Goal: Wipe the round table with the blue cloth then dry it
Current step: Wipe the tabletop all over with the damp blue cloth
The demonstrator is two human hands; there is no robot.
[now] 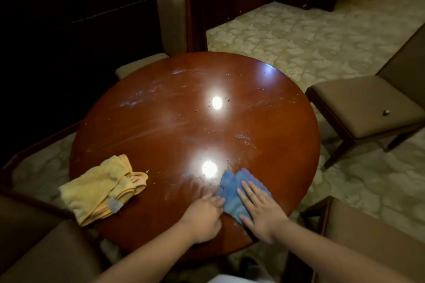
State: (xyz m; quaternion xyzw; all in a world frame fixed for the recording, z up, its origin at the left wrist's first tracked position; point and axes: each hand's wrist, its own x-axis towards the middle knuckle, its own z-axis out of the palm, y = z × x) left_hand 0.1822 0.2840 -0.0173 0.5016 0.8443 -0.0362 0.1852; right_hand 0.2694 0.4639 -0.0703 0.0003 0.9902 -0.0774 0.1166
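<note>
Two hands at the blue cloth [232, 188] on a round table [161, 135].

The right hand [259, 211] presses flat on it, fingers spread; the left hand [203, 216] pinches its edge. A yellow cloth [101, 190] lies left; no legible writing.

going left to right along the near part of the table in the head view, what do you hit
yellow cloth → left hand → blue cloth → right hand, which lies flat on the right part of the blue cloth, so the two overlap.

My right hand [262, 213] hides much of the blue cloth [230, 187], and my left fingers [217, 202] curl out of sight at its edge.
</note>
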